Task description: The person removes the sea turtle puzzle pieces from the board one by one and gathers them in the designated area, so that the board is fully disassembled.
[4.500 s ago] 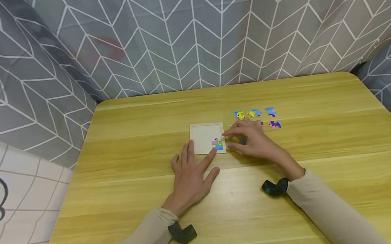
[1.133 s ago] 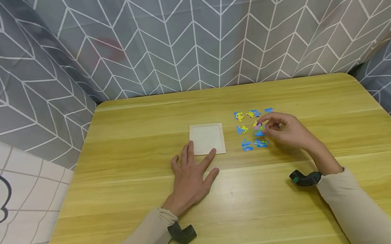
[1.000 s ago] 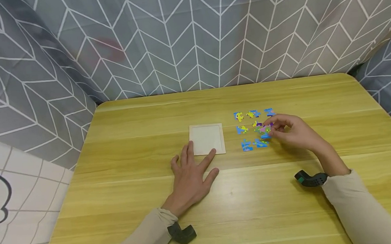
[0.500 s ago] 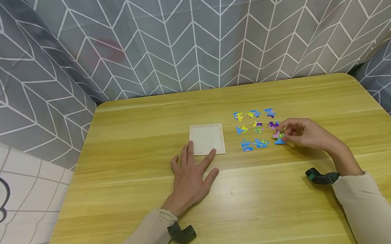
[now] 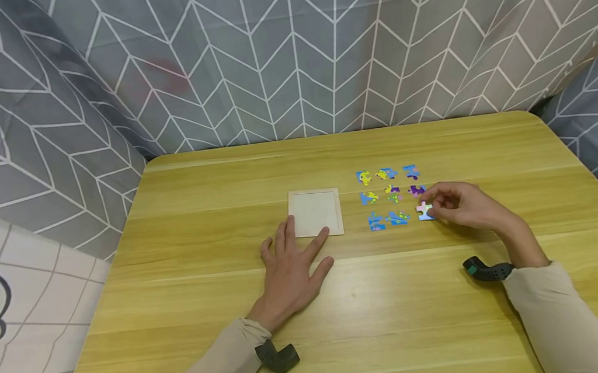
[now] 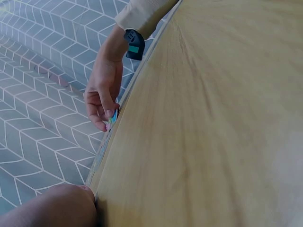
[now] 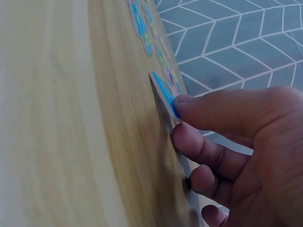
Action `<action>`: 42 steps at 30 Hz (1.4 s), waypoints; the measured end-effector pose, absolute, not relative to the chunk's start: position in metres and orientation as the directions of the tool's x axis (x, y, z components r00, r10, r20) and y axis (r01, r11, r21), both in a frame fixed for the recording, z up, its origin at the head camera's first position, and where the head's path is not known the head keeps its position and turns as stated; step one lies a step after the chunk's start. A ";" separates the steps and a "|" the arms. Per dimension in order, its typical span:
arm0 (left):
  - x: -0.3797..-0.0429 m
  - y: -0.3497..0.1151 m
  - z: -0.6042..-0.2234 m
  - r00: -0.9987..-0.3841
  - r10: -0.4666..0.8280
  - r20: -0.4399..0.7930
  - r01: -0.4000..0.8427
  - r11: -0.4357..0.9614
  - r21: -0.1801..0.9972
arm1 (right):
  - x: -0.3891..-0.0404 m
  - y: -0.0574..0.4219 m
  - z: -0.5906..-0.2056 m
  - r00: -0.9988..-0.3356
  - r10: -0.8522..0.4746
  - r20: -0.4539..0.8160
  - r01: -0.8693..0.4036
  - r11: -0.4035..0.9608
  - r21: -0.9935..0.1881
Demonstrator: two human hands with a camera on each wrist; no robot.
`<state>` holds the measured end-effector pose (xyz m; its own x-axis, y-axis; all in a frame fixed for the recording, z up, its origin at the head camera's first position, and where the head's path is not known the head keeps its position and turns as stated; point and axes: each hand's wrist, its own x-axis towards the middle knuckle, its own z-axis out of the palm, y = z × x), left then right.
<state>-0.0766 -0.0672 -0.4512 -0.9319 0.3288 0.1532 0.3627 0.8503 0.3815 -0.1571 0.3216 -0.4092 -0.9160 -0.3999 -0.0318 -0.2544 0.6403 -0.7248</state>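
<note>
My right hand (image 5: 461, 204) pinches a jigsaw puzzle piece (image 5: 424, 210) between thumb and fingers, at the right end of the lowest row of pieces. In the right wrist view the held puzzle piece (image 7: 164, 94) is tilted, one edge at or just above the table. My left hand (image 5: 291, 272) lies with fingers spread, fingertips on the lower edge of a square wooden puzzle tray (image 5: 316, 213), which holds no pieces. Between tray and right hand lie several colourful loose pieces (image 5: 397, 218) in rows. The left wrist view shows the right hand (image 6: 105, 90) across the table.
The wooden table (image 5: 215, 199) has its far edge against a grey patterned curtain (image 5: 268, 60). A black wrist device (image 5: 278, 357) sits on the left sleeve, another black device (image 5: 487, 269) on the right.
A piece that lay in the tray's lower right corner is now in my right hand, carried right past the other pieces and lowered beside the bottom row. My left hand has stayed put.
</note>
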 end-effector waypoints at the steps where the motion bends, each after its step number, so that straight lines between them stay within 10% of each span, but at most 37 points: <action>1: -0.077 -0.067 -0.451 -0.932 0.328 0.150 0.361 0.851 0.380 | -0.157 0.321 -0.409 -0.917 -0.398 -0.030 -0.256 0.642 -0.723; 42: -0.076 -0.068 -0.452 -0.937 0.322 0.137 0.350 0.853 0.388 | -0.157 0.323 -0.413 -0.903 -0.430 -0.007 -0.267 0.572 -0.775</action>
